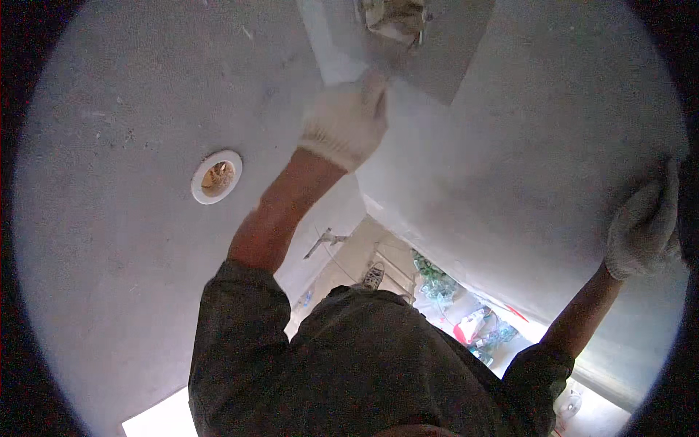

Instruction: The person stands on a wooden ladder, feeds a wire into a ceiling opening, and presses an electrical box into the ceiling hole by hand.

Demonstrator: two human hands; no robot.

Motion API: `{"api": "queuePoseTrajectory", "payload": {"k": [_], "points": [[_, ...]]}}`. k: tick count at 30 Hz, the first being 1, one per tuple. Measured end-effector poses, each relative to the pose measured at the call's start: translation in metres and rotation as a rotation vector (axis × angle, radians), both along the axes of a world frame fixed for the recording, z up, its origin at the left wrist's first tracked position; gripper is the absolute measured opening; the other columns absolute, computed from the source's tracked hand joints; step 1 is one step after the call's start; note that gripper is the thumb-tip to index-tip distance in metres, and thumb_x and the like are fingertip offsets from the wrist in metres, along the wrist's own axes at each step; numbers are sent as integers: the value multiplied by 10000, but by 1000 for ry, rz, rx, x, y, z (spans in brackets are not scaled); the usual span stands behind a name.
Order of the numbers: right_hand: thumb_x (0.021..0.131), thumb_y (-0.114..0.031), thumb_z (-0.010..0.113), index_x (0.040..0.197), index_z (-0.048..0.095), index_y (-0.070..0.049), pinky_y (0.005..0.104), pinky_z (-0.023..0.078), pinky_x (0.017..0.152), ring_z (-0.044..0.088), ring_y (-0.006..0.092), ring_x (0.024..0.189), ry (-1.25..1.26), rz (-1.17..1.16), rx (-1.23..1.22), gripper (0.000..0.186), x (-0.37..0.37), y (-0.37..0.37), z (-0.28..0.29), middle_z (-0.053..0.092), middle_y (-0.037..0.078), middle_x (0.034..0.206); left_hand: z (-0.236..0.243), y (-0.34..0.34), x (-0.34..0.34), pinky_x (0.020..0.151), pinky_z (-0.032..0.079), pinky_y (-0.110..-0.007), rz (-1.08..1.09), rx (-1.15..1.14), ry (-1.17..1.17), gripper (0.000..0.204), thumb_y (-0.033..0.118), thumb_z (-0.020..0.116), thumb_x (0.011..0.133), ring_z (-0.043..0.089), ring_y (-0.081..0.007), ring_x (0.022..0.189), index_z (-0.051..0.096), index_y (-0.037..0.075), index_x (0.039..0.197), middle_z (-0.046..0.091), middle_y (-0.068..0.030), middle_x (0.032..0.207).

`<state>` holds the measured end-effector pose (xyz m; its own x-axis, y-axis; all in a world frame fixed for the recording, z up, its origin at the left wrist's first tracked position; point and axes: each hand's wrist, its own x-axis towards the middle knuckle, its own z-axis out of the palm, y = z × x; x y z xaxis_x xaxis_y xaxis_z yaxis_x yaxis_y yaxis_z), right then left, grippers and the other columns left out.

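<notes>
My gloved left hand [346,122], upper centre, is blurred; I can't tell whether its grip is clenched on anything. Just above it in the frame sits a brownish boxy fitting [395,20], lower end toward me, its long axis cut off by the top edge. My gloved right hand [642,227], near the right rim, has an equally unclear grip.

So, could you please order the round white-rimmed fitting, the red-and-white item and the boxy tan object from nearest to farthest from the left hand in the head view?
1. Boxy tan object, above the left hand, at the top edge.
2. Round white-rimmed fitting, lower left of it.
3. Red-and-white item, lower right.
</notes>
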<state>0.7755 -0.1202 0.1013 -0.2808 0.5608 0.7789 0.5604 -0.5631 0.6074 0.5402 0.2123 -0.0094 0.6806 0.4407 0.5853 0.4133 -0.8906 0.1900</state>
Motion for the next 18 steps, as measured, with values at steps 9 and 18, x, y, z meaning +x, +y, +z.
{"api": "queuePoseTrajectory", "payload": {"k": [9,18], "points": [[920,-170,600,1117,687,-72,316,528,701,693,224,883,-114,-10,4,236,-6,6,11,700,109,1086,-35,2,3,575,498,-467,-158,-440,-173,216,252,507,963,631,-398,698,587,111,1106,639,-190,779],[927,-180,580,1153,657,-83,346,455,886,625,237,1095,-49,-29,66,259,-17,13,3,636,108,1243,-9,-9,12,768,509,-420,-150,-489,-343,254,239,493,971,634,-410,920,616,42,1074,661,-190,957]]}}
